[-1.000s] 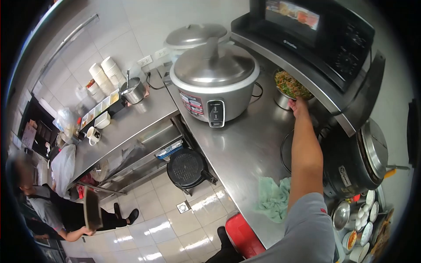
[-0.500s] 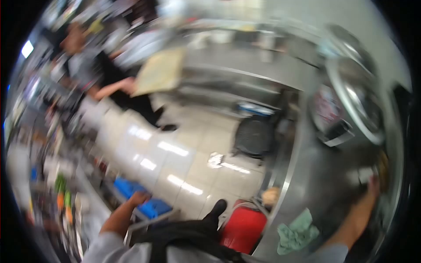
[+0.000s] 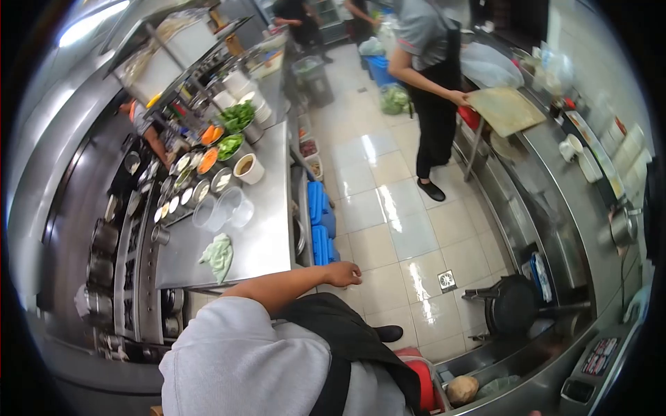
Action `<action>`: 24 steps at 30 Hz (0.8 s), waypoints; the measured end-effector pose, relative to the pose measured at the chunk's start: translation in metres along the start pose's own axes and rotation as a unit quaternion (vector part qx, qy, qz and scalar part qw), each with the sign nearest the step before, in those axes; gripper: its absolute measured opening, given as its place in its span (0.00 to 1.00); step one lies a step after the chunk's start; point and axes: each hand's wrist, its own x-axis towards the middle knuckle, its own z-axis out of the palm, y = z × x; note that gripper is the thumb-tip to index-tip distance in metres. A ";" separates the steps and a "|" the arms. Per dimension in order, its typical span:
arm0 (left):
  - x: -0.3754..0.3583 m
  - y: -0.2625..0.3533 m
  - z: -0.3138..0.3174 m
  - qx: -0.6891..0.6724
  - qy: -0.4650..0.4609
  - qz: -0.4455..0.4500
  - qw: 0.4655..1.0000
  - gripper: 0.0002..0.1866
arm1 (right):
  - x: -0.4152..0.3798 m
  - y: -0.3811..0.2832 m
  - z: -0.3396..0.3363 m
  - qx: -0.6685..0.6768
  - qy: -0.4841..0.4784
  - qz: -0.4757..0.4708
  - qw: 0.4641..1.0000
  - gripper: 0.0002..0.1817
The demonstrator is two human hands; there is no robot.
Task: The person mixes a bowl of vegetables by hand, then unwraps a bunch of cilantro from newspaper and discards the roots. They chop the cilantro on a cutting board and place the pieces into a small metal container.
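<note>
My left hand (image 3: 345, 274) hangs over the tiled floor with its arm stretched across my front. Its fingers are curled in, and I see nothing in them. Closest to it are blue-lidded bins (image 3: 321, 243) under the edge of a steel counter (image 3: 267, 260). A crumpled pale green cloth (image 3: 218, 256) lies on that counter, left of my forearm. Behind the cloth stand clear plastic tubs (image 3: 232, 208) and a white tub (image 3: 248, 168) with something brown inside. My right hand is outside the view.
A co-worker (image 3: 433, 76) holds a pale cutting board (image 3: 506, 111) by the right counter. A black folded item (image 3: 511, 305) stands at lower right, near a floor drain (image 3: 447, 280). By my foot is a red container (image 3: 416, 378). Greens (image 3: 237, 116) fill a pot farther back.
My view has swung left, bringing the left counter into full sight. My right hand, earlier reaching to the right-hand counter, has left the frame. The left hand stays low with fingers curled.
</note>
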 end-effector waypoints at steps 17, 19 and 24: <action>-0.308 -0.288 -0.110 -0.168 0.711 -0.029 0.682 0.16 | -0.166 -0.019 0.500 -0.351 -0.467 -0.201 0.786 0.41; -0.339 -0.360 -0.106 -0.113 0.699 -0.081 0.702 0.19 | -0.204 -0.088 0.521 -0.281 -0.481 -0.170 0.813 0.39; -0.341 -0.422 -0.066 -0.065 0.438 -0.049 0.895 0.29 | -0.369 -0.289 0.560 -0.107 -0.699 -0.105 0.699 0.29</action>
